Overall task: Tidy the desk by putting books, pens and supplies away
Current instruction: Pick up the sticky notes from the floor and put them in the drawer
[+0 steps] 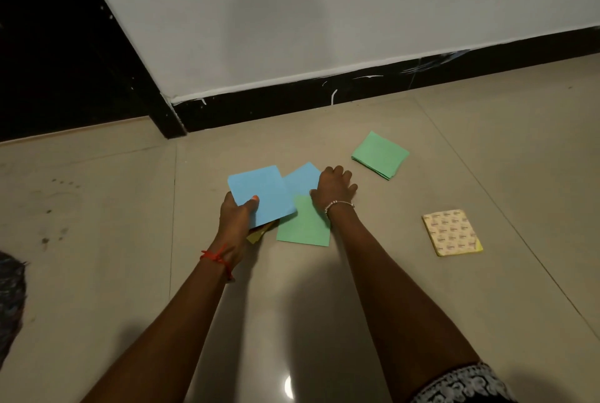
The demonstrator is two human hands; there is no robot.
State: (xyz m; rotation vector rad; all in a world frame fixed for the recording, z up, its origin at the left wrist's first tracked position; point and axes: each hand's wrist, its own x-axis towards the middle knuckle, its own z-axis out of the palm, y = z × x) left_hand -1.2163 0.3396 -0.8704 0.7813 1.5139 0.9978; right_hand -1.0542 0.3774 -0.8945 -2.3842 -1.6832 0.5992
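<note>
Coloured square paper sheets lie on a beige tiled floor. My left hand [236,215] grips a blue sheet [261,192] by its near edge, with yellow sheets [258,234] showing under the hand. My right hand [333,190] rests palm down on the floor, touching a second blue sheet [301,179] and a green sheet [305,224]; whether it grips either sheet I cannot tell. A small stack of green sheets [380,155] lies apart to the right. Farther right and nearer sits a yellow patterned pad [452,236].
A white wall [324,13] with a black skirting [357,91] runs behind the sheets. A black wall corner [65,61] stands at the left. A dark patterned cloth [11,298] shows at the left edge.
</note>
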